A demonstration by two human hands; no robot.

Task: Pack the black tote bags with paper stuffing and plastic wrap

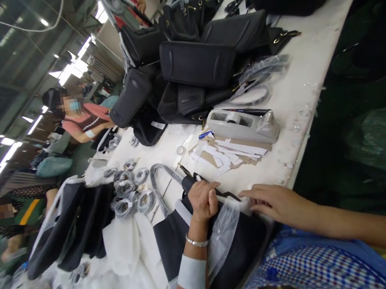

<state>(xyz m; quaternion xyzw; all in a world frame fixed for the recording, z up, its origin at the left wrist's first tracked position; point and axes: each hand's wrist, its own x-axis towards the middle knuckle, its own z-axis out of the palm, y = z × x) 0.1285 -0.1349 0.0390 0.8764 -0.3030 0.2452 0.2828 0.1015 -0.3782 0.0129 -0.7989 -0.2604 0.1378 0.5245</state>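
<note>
A black handbag (pixel 232 262) lies tilted on the table right before me, partly covered by a sheet of clear plastic (pixel 226 228). One handle (pixel 158 170), wrapped in plastic, stands up at its far side. My left hand (pixel 203 201) is over the bag's opening with its fingers curled in; what they grip is hidden. Closer to the table edge, my right hand (pixel 268 202) has its fingertips and thumb closed on the bag's upper rim, where some pale wrap shows. My left forearm crosses in front of the bag.
Black bags (pixel 197 64) are piled farther up the table. Near me are a grey tape dispenser (pixel 242 126), paper strips (pixel 231 150), a blue pen (pixel 206 134) and coiled wrapped straps (pixel 125 186). White foam sheets (pixel 121 247) and more bags (pixel 80 224) lie left. Co-workers (pixel 85 116) are beyond.
</note>
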